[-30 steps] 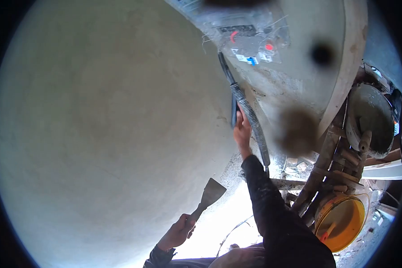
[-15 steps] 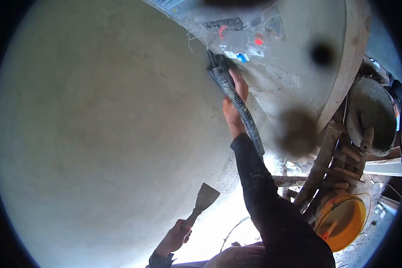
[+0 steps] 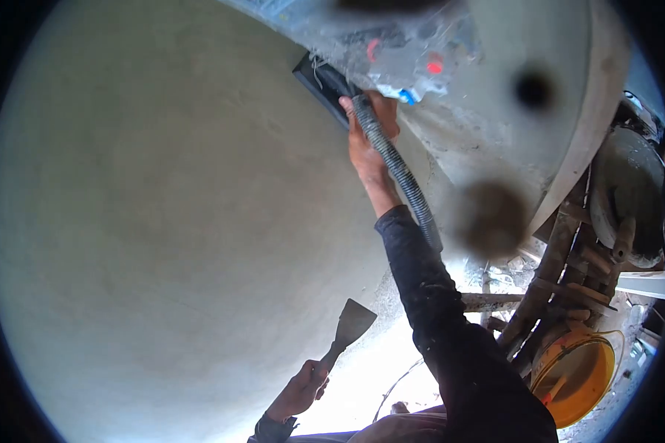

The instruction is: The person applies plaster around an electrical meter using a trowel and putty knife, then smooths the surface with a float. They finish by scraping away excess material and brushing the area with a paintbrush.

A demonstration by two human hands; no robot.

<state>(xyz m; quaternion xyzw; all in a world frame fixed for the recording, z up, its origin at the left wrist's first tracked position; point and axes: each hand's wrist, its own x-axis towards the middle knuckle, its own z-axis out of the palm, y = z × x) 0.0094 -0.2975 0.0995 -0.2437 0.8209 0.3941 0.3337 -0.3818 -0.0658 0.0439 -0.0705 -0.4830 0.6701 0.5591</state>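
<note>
In my left hand [image 3: 299, 393], low in the view, the fingers are wrapped round the handle of a putty knife [image 3: 356, 322]; its broad blade points up. Higher up, my right hand [image 3: 368, 151] reaches behind a grey corrugated conduit [image 3: 405, 176] and grips a dark plastering float [image 3: 318, 90]. The float lies against the smooth grey plastered wall [image 3: 177, 207], just below a plastic-covered electrical box [image 3: 414, 55]. Part of the float and some right-hand fingers are hidden by the conduit and the box.
At the right stands a wooden frame of poles [image 3: 543, 295]. A round mortar-stained basin [image 3: 635, 188] is beside it. Lower down, a yellow bucket [image 3: 609, 369] contains an orange-handled item. Dark blurred spots cover parts of the view.
My right hand and the float have moved up and left along the wall, so more of the float shows. The left hand with the putty knife has shifted slightly right in the view.
</note>
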